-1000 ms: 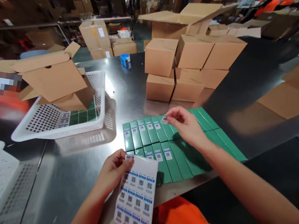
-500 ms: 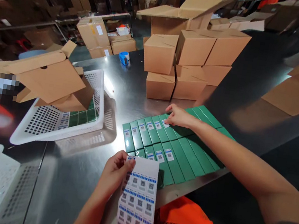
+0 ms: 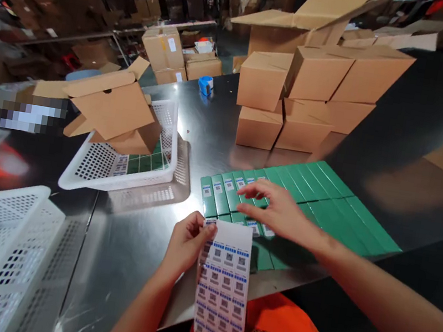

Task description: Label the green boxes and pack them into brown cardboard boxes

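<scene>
My left hand (image 3: 189, 242) pinches the upper left corner of a sheet of stickers (image 3: 222, 295), which hangs down in front of the table edge. Rows of small labels with blue bands and square codes cover it below a blank strip. My right hand (image 3: 271, 207) hovers over the green boxes (image 3: 357, 224), fingers apart and holding nothing I can see. These narrow boxes lie side by side in two rows. Several at the left end of the far row carry a label (image 3: 206, 190); others in the near row are labelled too, partly hidden by my right hand and the sheet.
Brown cartons (image 3: 266, 80) are stacked behind the green boxes. To the left, a white basket (image 3: 117, 186) holds an opened carton (image 3: 115, 107) and green boxes. Another white basket (image 3: 33, 226) stands at the near left. A blue tape dispenser (image 3: 206, 85) sits at the table's far edge.
My right hand has drawn back from the far row of green boxes toward the sheet, its fingers now spread. My left hand still holds the sheet. The view has turned left.
</scene>
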`<state>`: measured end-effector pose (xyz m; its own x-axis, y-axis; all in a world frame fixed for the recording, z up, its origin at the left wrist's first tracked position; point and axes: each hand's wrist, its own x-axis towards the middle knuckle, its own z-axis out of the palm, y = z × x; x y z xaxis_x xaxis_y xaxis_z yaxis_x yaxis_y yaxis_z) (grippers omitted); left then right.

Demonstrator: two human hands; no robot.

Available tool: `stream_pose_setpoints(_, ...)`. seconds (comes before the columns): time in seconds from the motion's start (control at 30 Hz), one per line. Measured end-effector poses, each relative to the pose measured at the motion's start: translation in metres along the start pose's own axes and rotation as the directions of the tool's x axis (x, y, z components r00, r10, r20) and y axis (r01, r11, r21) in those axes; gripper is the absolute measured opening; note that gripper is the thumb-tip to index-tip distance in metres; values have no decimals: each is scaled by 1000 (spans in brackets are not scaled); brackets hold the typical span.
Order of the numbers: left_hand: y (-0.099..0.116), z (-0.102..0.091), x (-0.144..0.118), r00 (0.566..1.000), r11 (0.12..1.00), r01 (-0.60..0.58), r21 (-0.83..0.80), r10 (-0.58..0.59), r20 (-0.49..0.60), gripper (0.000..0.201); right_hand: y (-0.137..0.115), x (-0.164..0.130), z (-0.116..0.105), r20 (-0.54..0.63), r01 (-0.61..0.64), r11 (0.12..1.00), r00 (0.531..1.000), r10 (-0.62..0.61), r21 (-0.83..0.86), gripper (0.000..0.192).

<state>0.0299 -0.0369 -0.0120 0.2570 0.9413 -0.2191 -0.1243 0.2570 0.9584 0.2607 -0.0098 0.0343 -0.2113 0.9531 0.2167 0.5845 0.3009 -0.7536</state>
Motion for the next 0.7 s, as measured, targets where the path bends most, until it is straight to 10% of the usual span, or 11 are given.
stream_pose_setpoints(0.2,6,-2,-2,994,999,4,37,-8,112,46,-20,-18,38,-6,432,899,901,-433,-66,11)
stream_pose_setpoints(0.5,12,-4,1,996,997,44,57,-48,74,45,-23,-39,41,-43,650,760,759,-650,-15,10)
stream_pose_setpoints(0.7,5,-6,2,993,993,113,37,-114,33,49,-7,-57,-2,-147,212,944,973,-179,253,2)
